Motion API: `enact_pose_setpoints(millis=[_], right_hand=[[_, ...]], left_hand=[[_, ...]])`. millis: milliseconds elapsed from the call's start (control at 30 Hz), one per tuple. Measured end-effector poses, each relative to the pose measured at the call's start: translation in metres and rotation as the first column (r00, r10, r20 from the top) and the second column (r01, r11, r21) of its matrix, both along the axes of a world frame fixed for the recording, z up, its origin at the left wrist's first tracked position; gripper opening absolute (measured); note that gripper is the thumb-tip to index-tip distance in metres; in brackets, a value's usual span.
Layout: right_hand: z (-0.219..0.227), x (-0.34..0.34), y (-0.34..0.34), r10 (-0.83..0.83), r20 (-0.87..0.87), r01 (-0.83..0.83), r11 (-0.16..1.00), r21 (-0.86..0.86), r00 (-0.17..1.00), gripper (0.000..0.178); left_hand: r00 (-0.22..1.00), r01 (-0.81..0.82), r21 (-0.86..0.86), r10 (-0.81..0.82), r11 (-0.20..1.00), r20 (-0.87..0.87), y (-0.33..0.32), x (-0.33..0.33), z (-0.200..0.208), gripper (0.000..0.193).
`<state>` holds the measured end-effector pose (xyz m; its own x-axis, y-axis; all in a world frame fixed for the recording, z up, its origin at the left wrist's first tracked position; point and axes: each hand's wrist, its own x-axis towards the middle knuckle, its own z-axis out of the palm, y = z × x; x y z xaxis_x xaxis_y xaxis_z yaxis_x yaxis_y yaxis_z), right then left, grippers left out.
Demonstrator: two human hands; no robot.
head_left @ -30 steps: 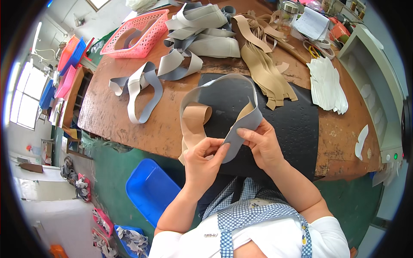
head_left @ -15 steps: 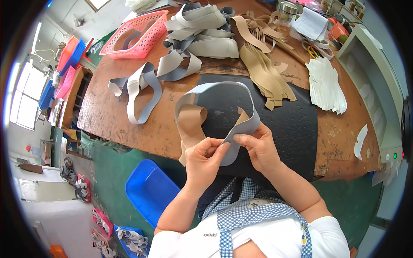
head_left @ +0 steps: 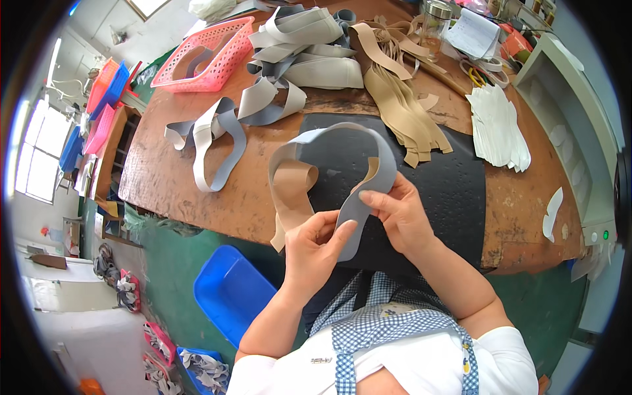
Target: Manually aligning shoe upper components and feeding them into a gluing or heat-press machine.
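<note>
A long grey and beige strip (head_left: 380,148) of leather-like material arches in a loop over the black mat (head_left: 454,197). My left hand (head_left: 308,253) pinches the strip's left side between thumb and fingers. On the right, my right hand (head_left: 400,217) grips the same strip, thumb on its grey face. Below my hands one rounded end of the strip hangs at the table's front edge. A tan strip (head_left: 289,187) curls beside my left hand, inside the loop's left part; whether it is joined to the grey strip I cannot tell.
Loose grey strips (head_left: 227,128) lie left of the mat, with a pile of folded grey strips (head_left: 322,69) behind. Tan strips (head_left: 401,108), white cut pieces (head_left: 497,128) and a glass jar (head_left: 436,23) are farther right. A pink basket (head_left: 224,76) stands far left; a blue bin (head_left: 230,286) is below.
My thumbs have moved apart along the strip, my right hand slightly up. The strip's near part has turned, showing more of its grey face and lower end.
</note>
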<state>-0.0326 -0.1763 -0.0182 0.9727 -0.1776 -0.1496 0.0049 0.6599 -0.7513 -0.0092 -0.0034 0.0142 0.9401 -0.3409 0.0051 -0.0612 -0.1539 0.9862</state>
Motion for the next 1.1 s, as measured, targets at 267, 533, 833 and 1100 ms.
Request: enact_pose_setpoints(millis=[267, 533, 833, 1100], right_hand=[[-0.003, -0.005, 0.000, -0.043, 0.018, 0.043, 0.999, -0.026, 0.999, 0.026], [-0.002, -0.003, -0.007, -0.107, 0.026, 0.108, 0.993, -0.047, 0.994, 0.014], [0.004, 0.002, -0.016, -0.164, 0.006, 0.164, 0.980, -0.112, 0.986, 0.021], [0.013, 0.052, -0.054, -0.316, 0.011, 0.313, 0.933, -0.179, 0.949, 0.043]], left_hand=[[0.999, 0.038, 0.079, -0.037, 0.996, -0.015, -0.007, 0.003, 0.004, 0.016], [0.993, 0.054, -0.035, -0.058, 0.998, -0.101, -0.004, 0.004, -0.004, 0.014], [0.975, 0.112, -0.073, -0.124, 0.991, -0.184, 0.001, 0.004, -0.005, 0.013], [0.992, 0.117, 0.124, -0.123, 0.985, 0.041, 0.004, -0.022, -0.031, 0.015]])
